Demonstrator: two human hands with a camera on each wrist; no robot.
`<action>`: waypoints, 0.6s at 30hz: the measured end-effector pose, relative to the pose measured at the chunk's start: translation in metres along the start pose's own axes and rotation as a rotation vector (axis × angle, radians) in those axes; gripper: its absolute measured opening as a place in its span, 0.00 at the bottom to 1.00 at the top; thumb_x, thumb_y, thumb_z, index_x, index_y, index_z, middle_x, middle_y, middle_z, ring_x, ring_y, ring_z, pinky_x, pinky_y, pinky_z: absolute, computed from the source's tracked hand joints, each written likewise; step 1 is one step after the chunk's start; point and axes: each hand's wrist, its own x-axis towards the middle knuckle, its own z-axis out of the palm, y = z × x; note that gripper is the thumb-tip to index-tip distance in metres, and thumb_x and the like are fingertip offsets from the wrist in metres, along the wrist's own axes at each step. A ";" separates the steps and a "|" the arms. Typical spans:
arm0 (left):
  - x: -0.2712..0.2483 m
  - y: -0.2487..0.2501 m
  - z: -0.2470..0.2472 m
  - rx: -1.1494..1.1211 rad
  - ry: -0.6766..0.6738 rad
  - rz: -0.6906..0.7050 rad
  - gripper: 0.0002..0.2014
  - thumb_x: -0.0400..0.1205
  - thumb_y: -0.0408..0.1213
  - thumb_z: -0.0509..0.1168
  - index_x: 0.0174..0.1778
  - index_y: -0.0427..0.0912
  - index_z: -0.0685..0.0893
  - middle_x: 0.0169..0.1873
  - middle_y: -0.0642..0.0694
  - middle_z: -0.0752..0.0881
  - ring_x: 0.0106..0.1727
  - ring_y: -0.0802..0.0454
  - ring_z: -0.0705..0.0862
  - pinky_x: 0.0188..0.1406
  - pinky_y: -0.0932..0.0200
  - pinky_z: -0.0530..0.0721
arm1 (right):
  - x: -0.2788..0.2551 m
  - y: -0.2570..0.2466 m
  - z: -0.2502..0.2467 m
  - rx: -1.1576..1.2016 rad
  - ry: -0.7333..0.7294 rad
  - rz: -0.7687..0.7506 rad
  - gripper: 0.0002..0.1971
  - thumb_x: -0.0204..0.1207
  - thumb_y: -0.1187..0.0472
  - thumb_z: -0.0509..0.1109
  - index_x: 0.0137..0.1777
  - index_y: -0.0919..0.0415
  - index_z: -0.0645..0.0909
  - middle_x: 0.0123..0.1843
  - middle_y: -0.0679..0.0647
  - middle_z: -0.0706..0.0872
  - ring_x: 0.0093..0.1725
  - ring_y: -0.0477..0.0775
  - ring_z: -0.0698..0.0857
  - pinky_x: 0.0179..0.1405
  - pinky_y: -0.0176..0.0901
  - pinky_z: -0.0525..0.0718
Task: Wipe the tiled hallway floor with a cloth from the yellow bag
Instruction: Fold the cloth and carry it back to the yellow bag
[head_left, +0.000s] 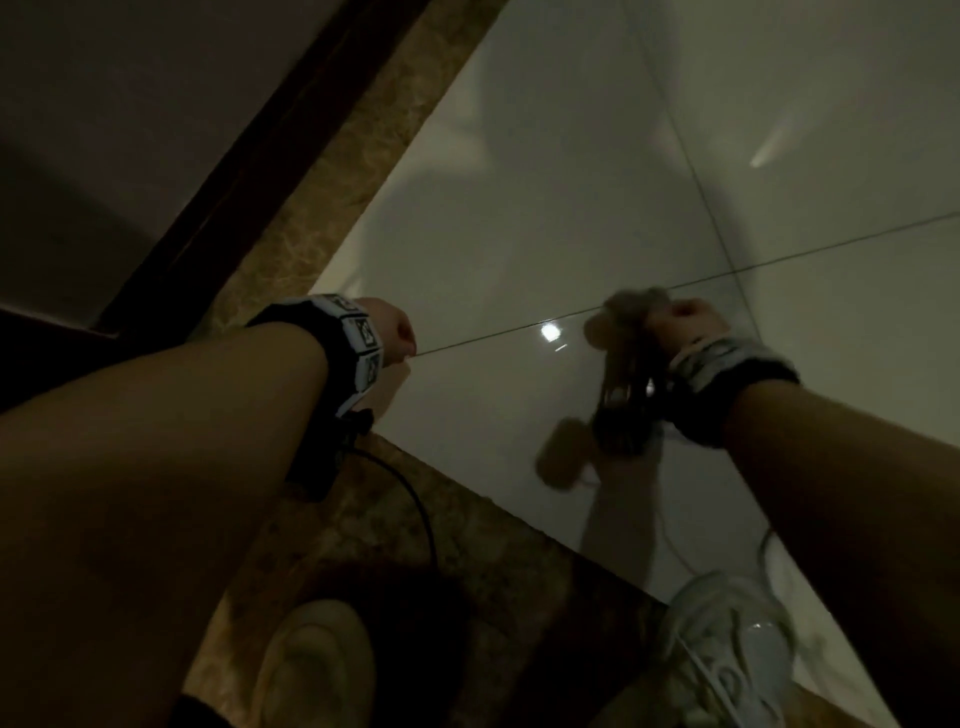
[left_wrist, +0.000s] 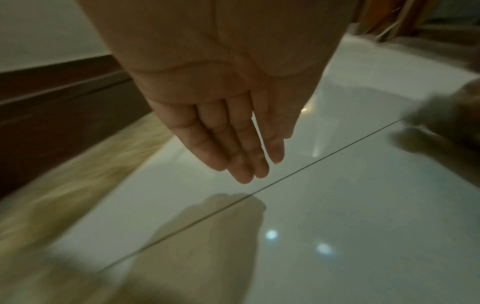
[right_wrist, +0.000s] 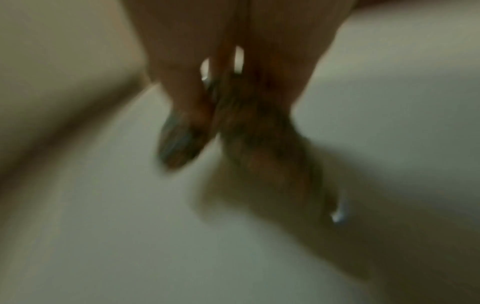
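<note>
Glossy pale floor tiles (head_left: 545, 218) are reflecting the right hand (head_left: 685, 325), its grip bunching a blurred dark cloth (head_left: 631, 312) near the tile joint. The left hand (left_wrist: 221, 123) is hovering flat-fingered and empty; so bunched, the cloth may be skipping patches and smearing.

Glossy pale tiled floor (head_left: 545, 218), dark grout lines, brown marbled border (head_left: 322, 208); two shoes (head_left: 317, 670) on it.
</note>
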 end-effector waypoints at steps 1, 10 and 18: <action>0.003 0.010 -0.003 0.005 0.009 0.028 0.19 0.86 0.42 0.58 0.69 0.38 0.79 0.67 0.40 0.82 0.68 0.42 0.80 0.65 0.54 0.77 | 0.002 -0.006 -0.007 0.247 -0.135 0.076 0.19 0.73 0.47 0.71 0.58 0.58 0.83 0.54 0.63 0.89 0.57 0.63 0.88 0.55 0.46 0.83; 0.018 0.076 -0.005 0.093 -0.005 0.166 0.18 0.86 0.42 0.57 0.69 0.40 0.80 0.66 0.41 0.84 0.66 0.43 0.81 0.67 0.53 0.77 | 0.036 -0.034 -0.074 0.439 -0.058 -0.075 0.42 0.55 0.62 0.78 0.73 0.68 0.71 0.64 0.67 0.83 0.58 0.67 0.86 0.49 0.54 0.87; 0.016 0.094 -0.013 0.211 0.018 0.210 0.18 0.86 0.41 0.56 0.70 0.41 0.78 0.68 0.42 0.82 0.69 0.43 0.79 0.66 0.55 0.76 | -0.001 -0.028 -0.099 0.252 -0.134 -0.052 0.19 0.73 0.66 0.74 0.63 0.63 0.79 0.47 0.59 0.88 0.48 0.60 0.87 0.49 0.50 0.87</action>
